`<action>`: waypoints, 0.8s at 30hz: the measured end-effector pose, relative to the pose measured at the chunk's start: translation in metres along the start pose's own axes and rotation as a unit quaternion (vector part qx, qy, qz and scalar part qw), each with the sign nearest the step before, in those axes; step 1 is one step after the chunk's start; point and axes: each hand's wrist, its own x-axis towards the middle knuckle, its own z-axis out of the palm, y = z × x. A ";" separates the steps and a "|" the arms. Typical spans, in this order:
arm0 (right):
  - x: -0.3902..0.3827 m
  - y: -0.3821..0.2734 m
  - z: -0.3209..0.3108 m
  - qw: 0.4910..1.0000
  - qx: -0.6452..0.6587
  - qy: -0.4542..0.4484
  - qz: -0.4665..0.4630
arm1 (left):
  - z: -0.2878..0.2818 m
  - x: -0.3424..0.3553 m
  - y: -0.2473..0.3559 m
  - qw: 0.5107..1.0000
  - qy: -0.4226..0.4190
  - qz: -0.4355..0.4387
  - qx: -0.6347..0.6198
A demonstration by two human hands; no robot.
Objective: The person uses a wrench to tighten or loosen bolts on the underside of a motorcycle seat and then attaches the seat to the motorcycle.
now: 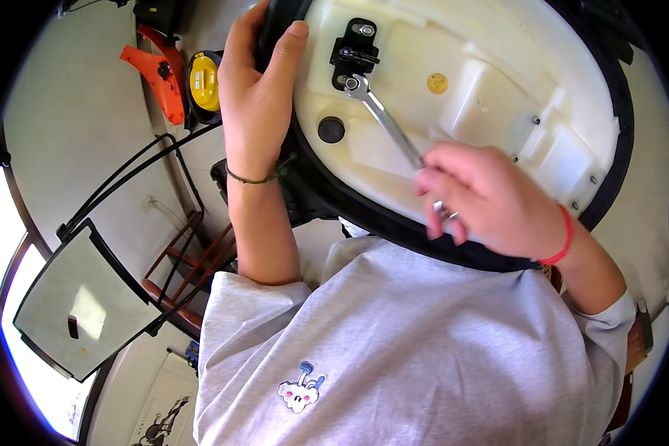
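An upturned scooter seat, with a cream plastic base and a black padded rim, lies in front of my body. A black latch bracket sits on its base, with a nut at each end. My right hand is closed around a silver wrench. The wrench's jaw is at the bracket's nearer nut. My left hand grips the seat's left rim, thumb on the near side and the other fingers partly hidden. A round black rubber pad is on the base below the bracket.
To the left are an orange plastic panel and a yellow-and-black object on the floor. A black-framed clear windscreen and a brown wooden rack stand nearer on that side.
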 end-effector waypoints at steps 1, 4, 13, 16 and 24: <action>0.005 0.001 0.010 0.999 0.026 -0.021 0.006 | 0.003 0.001 0.001 1.000 -0.006 0.003 -0.003; 0.033 0.008 0.070 0.972 0.236 -0.010 -0.006 | 0.005 0.006 0.003 0.999 -0.023 -0.010 -0.030; 0.009 0.021 0.077 0.960 0.256 0.066 -0.096 | 0.008 0.003 0.007 0.994 -0.001 -0.055 -0.091; -0.024 0.034 0.026 0.975 -0.094 0.168 -0.111 | 0.001 0.003 0.000 0.995 -0.007 -0.034 -0.098; -0.038 0.023 -0.019 0.972 -0.128 0.172 -0.098 | 0.002 0.002 -0.003 0.998 0.009 -0.035 -0.059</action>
